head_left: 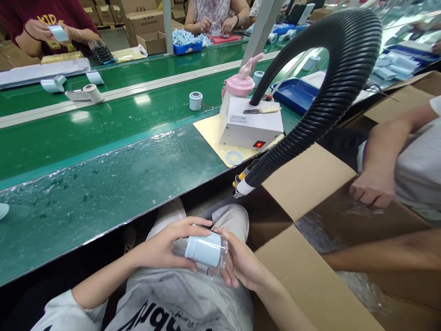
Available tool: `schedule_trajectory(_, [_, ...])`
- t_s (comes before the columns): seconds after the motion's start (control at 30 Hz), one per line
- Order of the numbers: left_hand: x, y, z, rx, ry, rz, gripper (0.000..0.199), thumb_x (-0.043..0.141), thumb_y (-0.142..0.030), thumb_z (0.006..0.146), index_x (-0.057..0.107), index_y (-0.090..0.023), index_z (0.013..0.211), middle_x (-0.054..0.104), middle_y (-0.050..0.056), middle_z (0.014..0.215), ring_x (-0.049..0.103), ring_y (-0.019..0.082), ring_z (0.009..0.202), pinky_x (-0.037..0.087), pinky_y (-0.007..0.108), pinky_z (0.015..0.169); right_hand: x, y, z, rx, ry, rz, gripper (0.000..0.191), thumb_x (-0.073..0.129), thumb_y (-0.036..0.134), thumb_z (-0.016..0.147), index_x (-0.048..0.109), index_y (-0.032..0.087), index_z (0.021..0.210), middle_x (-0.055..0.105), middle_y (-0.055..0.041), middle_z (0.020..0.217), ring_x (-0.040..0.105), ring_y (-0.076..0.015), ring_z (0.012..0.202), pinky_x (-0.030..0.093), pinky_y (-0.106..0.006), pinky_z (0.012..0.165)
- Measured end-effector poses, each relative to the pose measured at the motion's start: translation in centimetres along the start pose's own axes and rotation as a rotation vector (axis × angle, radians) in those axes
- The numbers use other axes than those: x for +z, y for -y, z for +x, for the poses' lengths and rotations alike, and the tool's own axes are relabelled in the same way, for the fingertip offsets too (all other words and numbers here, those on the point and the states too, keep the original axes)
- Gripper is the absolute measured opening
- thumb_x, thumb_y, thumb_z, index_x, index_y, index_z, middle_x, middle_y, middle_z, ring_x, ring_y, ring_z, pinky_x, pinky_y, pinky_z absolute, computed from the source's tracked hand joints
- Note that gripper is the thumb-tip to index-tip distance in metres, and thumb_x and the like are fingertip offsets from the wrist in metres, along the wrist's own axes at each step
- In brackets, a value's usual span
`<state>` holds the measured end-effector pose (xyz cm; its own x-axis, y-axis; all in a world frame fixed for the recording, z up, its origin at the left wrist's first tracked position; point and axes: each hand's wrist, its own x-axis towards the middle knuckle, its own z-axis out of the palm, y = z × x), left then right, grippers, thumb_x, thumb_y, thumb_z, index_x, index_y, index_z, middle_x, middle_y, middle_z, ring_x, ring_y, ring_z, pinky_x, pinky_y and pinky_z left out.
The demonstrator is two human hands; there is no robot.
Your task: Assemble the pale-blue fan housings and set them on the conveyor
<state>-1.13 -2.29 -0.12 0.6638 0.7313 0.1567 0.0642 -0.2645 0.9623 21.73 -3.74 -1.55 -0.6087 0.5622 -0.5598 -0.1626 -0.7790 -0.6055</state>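
Over my lap, below the table edge, I hold a small pale-blue cylindrical container (206, 248) lying on its side, with a clear part at its right end. My left hand (169, 243) wraps over its top and left end. My right hand (241, 263) cups the clear right end from below. Both hands grip the same piece.
A green conveyor table (103, 184) lies ahead. A white box with a red switch (251, 123) sits on yellow paper, with a black corrugated hose (330, 92) arching over it. An open cardboard carton (310, 276) is to my right, where another person's hand (374, 187) rests. Other workers sit across the belt.
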Motion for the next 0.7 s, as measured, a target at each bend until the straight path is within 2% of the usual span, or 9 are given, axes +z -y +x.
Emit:
schedule_trajectory(0.13, [0.1,-0.5,0.1,-0.045,-0.024,0.029,0.062,0.084,-0.030,0.081,0.060,-0.033,0.138,0.060,0.011,0.144,0.059,0.030,0.132,0.047,0.047,0.111,-0.2,-0.3,0.0,0.054,0.031,0.019,0.081,0.043,0.087,0.087,0.064,0.011,0.099,0.065,-0.0038,0.052,0.048,-0.0081,0.029,0.027,-0.013,0.026])
schedule_trajectory(0.2, [0.2,-0.8,0.0,-0.115,-0.054,0.010,0.063,0.084,-0.032,0.080,0.060,-0.031,0.138,0.061,0.012,0.141,0.058,0.031,0.131,0.048,0.046,0.110,-0.4,-0.4,-0.3,-0.046,0.023,-0.087,0.087,0.038,0.092,0.084,0.065,0.011,0.102,0.064,-0.0032,0.055,0.052,-0.0096,0.032,0.033,-0.014,0.027])
schedule_trajectory(0.27, [0.4,-0.9,-0.2,-0.214,-0.082,-0.054,0.064,0.083,-0.036,0.081,0.058,-0.030,0.139,0.060,0.012,0.140,0.059,0.031,0.129,0.052,0.044,0.106,-1.0,-0.5,-0.8,-0.288,-0.037,-0.302,0.085,0.044,0.090,0.084,0.063,0.013,0.117,0.072,-0.0086,0.077,0.068,-0.0169,0.052,0.052,-0.021,0.040])
schedule_trajectory(0.3, [0.5,-0.9,-0.3,-0.263,-0.094,-0.095,0.064,0.083,-0.038,0.081,0.057,-0.030,0.139,0.060,0.011,0.139,0.059,0.030,0.127,0.053,0.043,0.104,-1.3,-0.5,-1.0,-0.449,-0.076,-0.446,0.081,0.053,0.085,0.085,0.060,0.017,0.128,0.075,-0.0135,0.099,0.076,-0.0230,0.073,0.062,-0.027,0.055])
schedule_trajectory(0.33, [0.6,-0.9,-0.4,-0.308,-0.104,-0.134,0.064,0.082,-0.041,0.081,0.057,-0.030,0.140,0.059,0.011,0.140,0.060,0.029,0.125,0.054,0.042,0.102,-1.7,-0.5,-1.2,-0.620,-0.109,-0.601,0.076,0.062,0.076,0.086,0.055,0.022,0.138,0.069,-0.0171,0.125,0.076,-0.0287,0.098,0.066,-0.035,0.075])
schedule_trajectory(0.4, [0.8,-0.7,-0.6,-0.374,-0.122,-0.192,0.066,0.081,-0.046,0.081,0.057,-0.030,0.140,0.058,0.011,0.140,0.061,0.029,0.121,0.056,0.041,0.099,-2.3,-0.5,-1.4,-0.942,-0.112,-0.901,0.064,0.072,0.049,0.095,0.044,0.033,0.151,0.048,-0.0147,0.156,0.058,-0.0315,0.134,0.055,-0.045,0.106])
schedule_trajectory(0.47, [0.8,-0.6,-0.6,-0.410,-0.128,-0.226,0.069,0.080,-0.052,0.080,0.058,-0.029,0.141,0.059,0.011,0.137,0.064,0.028,0.115,0.057,0.040,0.095,-2.7,-0.5,-1.4,-1.136,-0.064,-1.098,0.057,0.062,0.022,0.102,0.043,0.039,0.153,0.046,-0.0102,0.159,0.051,-0.0271,0.142,0.048,-0.046,0.114])
schedule_trajectory(0.53, [0.7,-0.6,-0.4,-0.401,-0.104,-0.230,0.072,0.079,-0.055,0.080,0.057,-0.029,0.143,0.062,0.012,0.137,0.065,0.029,0.113,0.058,0.041,0.094,-2.7,-0.4,-1.3,-1.142,-0.051,-1.111,0.054,0.060,0.019,0.103,0.046,0.038,0.152,0.055,-0.0093,0.152,0.057,-0.0248,0.136,0.051,-0.042,0.111])
schedule_trajectory(0.7, [-0.1,-1.0,0.1,-0.243,0.014,-0.161,0.074,0.082,-0.041,0.082,0.051,-0.038,0.150,0.051,0.009,0.156,0.048,0.035,0.142,0.051,0.045,0.109,-1.9,-0.6,-1.2,-0.782,-0.067,-0.613,0.059,0.070,0.057,0.093,0.056,0.034,0.145,0.069,-0.0090,0.135,0.073,-0.0264,0.112,0.065,-0.032,0.087])
